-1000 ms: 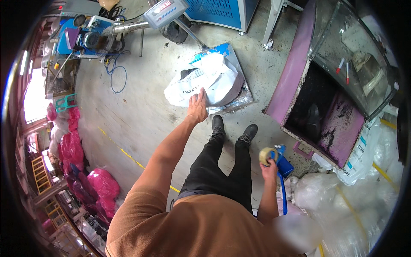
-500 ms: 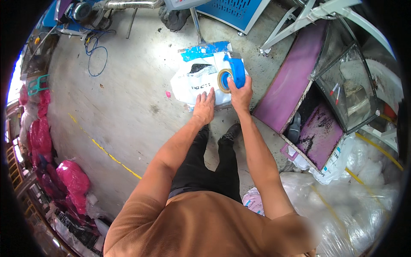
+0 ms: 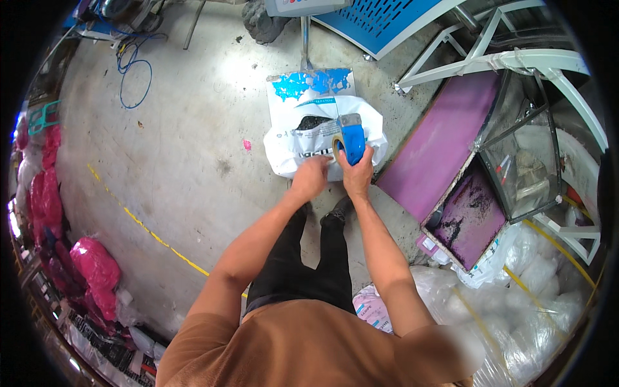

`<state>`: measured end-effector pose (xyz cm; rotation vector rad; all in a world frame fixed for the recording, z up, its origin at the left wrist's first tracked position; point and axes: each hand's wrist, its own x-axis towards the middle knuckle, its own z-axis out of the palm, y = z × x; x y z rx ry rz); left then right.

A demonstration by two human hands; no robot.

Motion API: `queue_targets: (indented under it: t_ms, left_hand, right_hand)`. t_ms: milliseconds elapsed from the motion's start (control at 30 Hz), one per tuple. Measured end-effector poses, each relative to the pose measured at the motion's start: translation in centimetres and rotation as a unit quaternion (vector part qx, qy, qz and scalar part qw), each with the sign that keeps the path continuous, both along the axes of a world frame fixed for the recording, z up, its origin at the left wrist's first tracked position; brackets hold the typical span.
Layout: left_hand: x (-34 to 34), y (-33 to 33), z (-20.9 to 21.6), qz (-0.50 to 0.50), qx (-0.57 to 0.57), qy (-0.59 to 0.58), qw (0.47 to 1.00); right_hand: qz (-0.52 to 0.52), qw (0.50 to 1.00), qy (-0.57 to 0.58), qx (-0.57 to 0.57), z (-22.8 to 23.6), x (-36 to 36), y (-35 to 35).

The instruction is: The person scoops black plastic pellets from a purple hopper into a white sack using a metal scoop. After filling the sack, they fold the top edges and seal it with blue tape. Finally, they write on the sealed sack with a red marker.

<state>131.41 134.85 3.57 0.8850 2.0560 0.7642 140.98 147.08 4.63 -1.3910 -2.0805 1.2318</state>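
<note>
A white plastic bag with dark printing lies on the blue-and-white scale platform. A dark gap in its top shows black material inside. My right hand grips a blue tape dispenser over the bag's right half. Its tan tape roll faces left, and the grey cutting end points away from me. Close to the roll, my left hand is at the bag's near edge, fingers curled and closed. What they pinch, whether bag or tape, is hidden.
Beyond the platform rise the scale's post and grey display head, beside a blue machine cabinet. A purple bin and white metal frame stand right. Clear plastic sacks lie near right; pink bundles line the left.
My left hand, spread on the bag before, has curled closed at its near edge. The dispenser has turned and come nearer to me. The bag looks fuller and rounder, and more of the platform shows.
</note>
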Motion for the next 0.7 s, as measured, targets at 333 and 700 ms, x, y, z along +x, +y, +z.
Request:
queue_targets:
  t_ms: [333, 700]
  left_hand:
    - [-11.8, 10.2, 1.6, 0.306, -0.068, -0.483, 0.818]
    - [-15.5, 13.4, -3.1, 0.200, 0.043, -0.316, 0.926]
  right_hand:
    - [-0.008, 1.000, -0.003, 0.009, -1.0, -0.1, 0.2]
    - [0.044, 0.995, -0.049, 0.079, -2.2, -0.4, 0.4]
